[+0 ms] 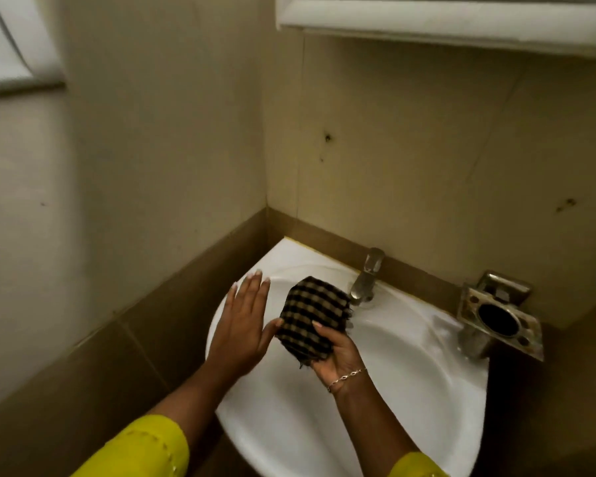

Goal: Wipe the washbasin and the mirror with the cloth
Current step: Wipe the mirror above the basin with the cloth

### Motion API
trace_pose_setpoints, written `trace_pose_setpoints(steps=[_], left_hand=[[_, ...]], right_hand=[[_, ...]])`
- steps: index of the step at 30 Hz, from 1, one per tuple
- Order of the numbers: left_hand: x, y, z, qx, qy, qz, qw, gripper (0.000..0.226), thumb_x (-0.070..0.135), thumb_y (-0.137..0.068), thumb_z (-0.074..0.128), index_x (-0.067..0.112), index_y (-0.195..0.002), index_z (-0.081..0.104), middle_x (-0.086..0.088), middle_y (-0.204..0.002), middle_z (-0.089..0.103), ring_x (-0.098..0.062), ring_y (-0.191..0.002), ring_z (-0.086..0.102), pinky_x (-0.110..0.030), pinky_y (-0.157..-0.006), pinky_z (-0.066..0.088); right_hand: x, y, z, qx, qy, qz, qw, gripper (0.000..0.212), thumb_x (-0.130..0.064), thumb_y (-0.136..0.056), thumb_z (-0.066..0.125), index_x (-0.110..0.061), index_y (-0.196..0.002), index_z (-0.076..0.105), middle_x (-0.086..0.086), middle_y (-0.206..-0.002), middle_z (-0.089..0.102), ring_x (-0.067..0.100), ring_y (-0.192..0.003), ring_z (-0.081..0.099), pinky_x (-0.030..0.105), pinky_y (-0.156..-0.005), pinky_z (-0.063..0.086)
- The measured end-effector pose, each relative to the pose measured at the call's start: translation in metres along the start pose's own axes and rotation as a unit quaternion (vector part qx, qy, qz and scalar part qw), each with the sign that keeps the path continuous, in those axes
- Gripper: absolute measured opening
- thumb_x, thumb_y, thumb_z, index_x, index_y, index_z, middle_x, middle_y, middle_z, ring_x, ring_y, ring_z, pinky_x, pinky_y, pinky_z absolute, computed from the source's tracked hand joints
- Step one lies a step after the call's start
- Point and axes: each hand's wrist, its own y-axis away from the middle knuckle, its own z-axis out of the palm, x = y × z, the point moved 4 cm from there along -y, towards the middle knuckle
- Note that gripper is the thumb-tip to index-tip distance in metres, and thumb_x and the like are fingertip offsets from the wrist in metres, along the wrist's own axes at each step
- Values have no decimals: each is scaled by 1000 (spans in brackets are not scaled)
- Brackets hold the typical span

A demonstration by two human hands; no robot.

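The checked cloth (pixel 312 316) was folded into a thick pad and held above the bowl of the washbasin (pixel 410 373), just in front of the tap (pixel 363 282). The right hand (pixel 338 356) carried it from below, with the thumb curled over its near edge; the other fingers were hidden under the fabric, so I cannot tell how they lay. The left hand (pixel 241 325) was flat beside the cloth, its fingers (pixel 252 287) straight and close together, and the thumb seemed to touch the cloth's left edge.

I saw 3 risks from here.

- The grip looked light. If the pad was pushed hard along the wet bowl, it could unfold or slip out of the hand.
- The tap stood just behind the cloth, and the metal holder (pixel 499 318) hung over the right rim. A wide stroke could knock the knuckles on them, and the bracelet (pixel 346 376) could probably catch on the holder's corner.
- Only a white frame (pixel 444 18) showed at the top, and the mirror glass itself was not in view. A cloth soaked in the basin would likely leave streaks on it.
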Motion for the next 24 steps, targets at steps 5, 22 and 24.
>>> trace_pose_setpoints(steps=[5, 22, 24], left_hand=[[23, -60, -80, 127, 5, 40, 991, 64, 53, -95, 12, 9, -141, 19, -11, -150, 17, -13, -141, -5, -32, -114, -2], [127, -222, -364, 428, -19, 215, 878, 68, 56, -94, 8, 7, -141, 18, -14, -149, 20, -19, -138, 7, -36, -113, -2], [132, -243, -387, 442, -21, 229, 867, 69, 56, -94, 8, 8, -141, 18, -15, -149, 21, -19, -138, 6, -35, -113, -2]], right_hand=[[-41, 3, 76, -100, -71, -47, 991, 80, -12, -25, 95, 2, -100, 70, 25, -102, 68, 36, -87, 69, 45, -66, 58], [-242, 149, 330, -334, 22, -428, 840, 66, -25, -52, 87, -17, -114, 68, 7, -124, 63, 23, -116, 58, 39, -99, 43], [-265, 167, 356, -303, 31, -492, 815, 23, -11, -66, 74, -23, -86, 77, 0, -99, 73, 15, -97, 68, 30, -84, 55]])
